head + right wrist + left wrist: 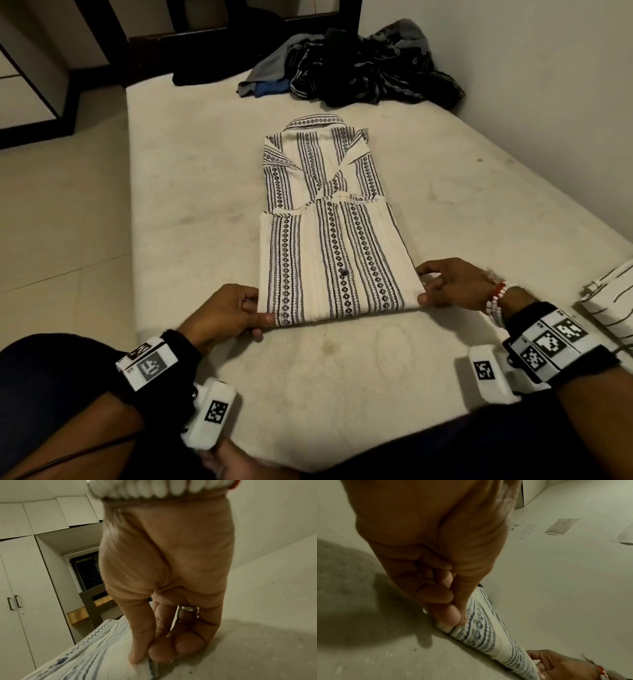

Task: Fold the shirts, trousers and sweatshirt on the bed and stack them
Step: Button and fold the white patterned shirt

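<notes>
- Head view: the striped shirt (329,233) lies flat at the middle of the bed (479,192), collar toward 12 o'clock, near fold toward 6 o'clock, sleeves tucked in.
- The left hand (226,311) pinches the near corner at 7 o'clock, thumb on top; the right hand (455,284) pinches the opposite corner at 5 o'clock.
- The cloth looks light, soft and limp; it will likely sag between the hands, so both corners need holding evenly.
- The unfolded pile (359,68) sits at 12 o'clock, well apart; a folded garment (609,301) lies at 3 o'clock.
</notes>
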